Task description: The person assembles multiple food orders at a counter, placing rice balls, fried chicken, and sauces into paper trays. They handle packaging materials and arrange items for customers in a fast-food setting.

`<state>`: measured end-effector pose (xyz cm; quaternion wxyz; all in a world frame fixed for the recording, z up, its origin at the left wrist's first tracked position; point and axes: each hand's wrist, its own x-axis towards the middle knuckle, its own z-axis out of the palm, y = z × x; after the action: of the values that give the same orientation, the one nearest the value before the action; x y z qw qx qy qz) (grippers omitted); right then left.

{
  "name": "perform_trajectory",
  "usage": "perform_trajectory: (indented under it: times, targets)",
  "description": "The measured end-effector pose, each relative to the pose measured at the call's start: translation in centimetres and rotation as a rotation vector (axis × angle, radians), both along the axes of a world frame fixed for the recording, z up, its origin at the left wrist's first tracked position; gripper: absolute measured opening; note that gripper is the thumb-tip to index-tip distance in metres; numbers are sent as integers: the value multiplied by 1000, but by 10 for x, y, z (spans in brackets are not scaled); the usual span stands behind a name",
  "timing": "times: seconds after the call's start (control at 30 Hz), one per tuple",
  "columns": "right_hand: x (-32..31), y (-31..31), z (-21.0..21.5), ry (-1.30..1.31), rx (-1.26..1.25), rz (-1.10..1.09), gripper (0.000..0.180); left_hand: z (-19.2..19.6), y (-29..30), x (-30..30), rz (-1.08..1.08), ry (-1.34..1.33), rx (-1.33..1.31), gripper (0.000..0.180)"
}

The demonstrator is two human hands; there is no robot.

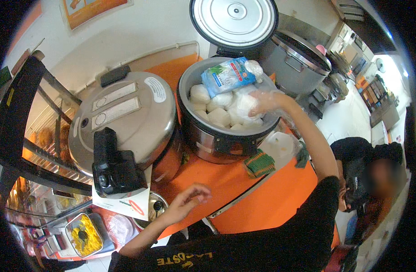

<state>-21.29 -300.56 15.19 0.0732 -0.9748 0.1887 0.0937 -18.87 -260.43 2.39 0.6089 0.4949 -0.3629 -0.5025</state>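
From the head camera, the person's right hand, covered in a thin clear plastic glove, reaches into the open round steel cooker pot that stands on the orange counter; its fingers curl down over a white wrapped bundle at the right side of the pot, gripping it from above, though the glove blurs exactly how each finger lies. The pot is packed with more white rounded bundles, and a blue and white printed plastic packet lies across them on the far side. The pot's round silver lid stands tipped open behind it. The left hand hangs bare over the near edge of the counter, holding nothing, with the fingers loosely bent and the thumb close to the forefinger tip. To the left of the open pot sits a large closed silver cooker with a black handle at its near side. A green and orange knitted cloth lies on the counter just beside the open pot's base, near a white plastic container. Farther right stands a big grey metal stockpot. Low at the left, a tray of yellow food sits below the counter.
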Motion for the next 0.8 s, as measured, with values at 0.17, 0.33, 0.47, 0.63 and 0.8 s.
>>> perform_trajectory:
  times: [0.17,0.33,0.47,0.63,0.8]
  targets:
    - [22,28,37,123,989,188,57,52,-41,-1,306,431,-277,101]
    - [80,-12,-43,188,-177,287,59,52,-31,-20,307,505,-34,90]
    - [107,-8,-95,24,-158,195,68,30,-16,-39,327,831,-50,75]
    - [127,-57,-148,-42,-85,38,75,5,-12,-44,418,924,22,67]
    - [136,-31,-117,188,-26,164,79,-12,-3,-37,459,806,84,65]
